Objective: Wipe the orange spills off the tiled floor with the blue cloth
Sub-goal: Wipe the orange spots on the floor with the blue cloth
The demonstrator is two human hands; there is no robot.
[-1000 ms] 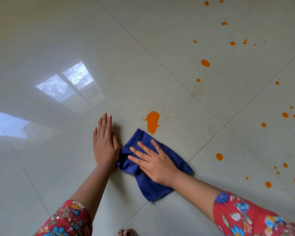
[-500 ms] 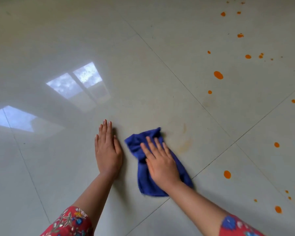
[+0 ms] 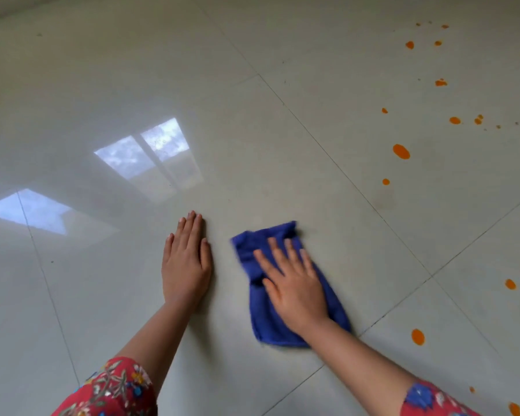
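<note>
The blue cloth lies bunched on the pale tiled floor. My right hand presses flat on top of it, fingers spread and pointing away from me. My left hand rests palm-down on the bare tile just left of the cloth, a small gap between them. Orange spills dot the floor to the right: a large oval drop, a small one below it, another drop right of my right forearm, and several more farther out.
Grout lines cross the glossy floor diagonally. Bright window reflections shine on the tiles at the left. More orange drops sit near the right edge. Red floral sleeves show at the bottom.
The big orange splash ahead of the cloth is gone; my right hand slid the cloth over it, then rightwards away from my left hand. The faint orange smear has faded. My left hand stayed planted.
</note>
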